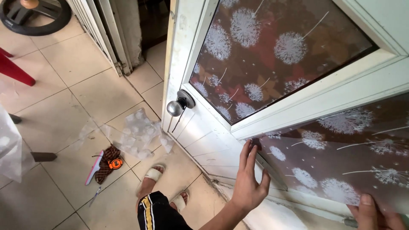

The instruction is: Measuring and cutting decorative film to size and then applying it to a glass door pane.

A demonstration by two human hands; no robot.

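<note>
My left hand presses flat, fingers spread, on the left edge of a dark film with white dandelion prints that covers the lower panel of a white door. At the bottom right, my right hand rests on the lower edge of the same film, thumb on top. The upper glass pane carries the same patterned film. A round metal knob sticks out from the door's left side.
Crumpled clear plastic backing lies on the tiled floor. Beside it lie a pink-handled tool, an orange tape measure and a small cutter. My sandalled feet stand near the door. A red chair leg is at the left.
</note>
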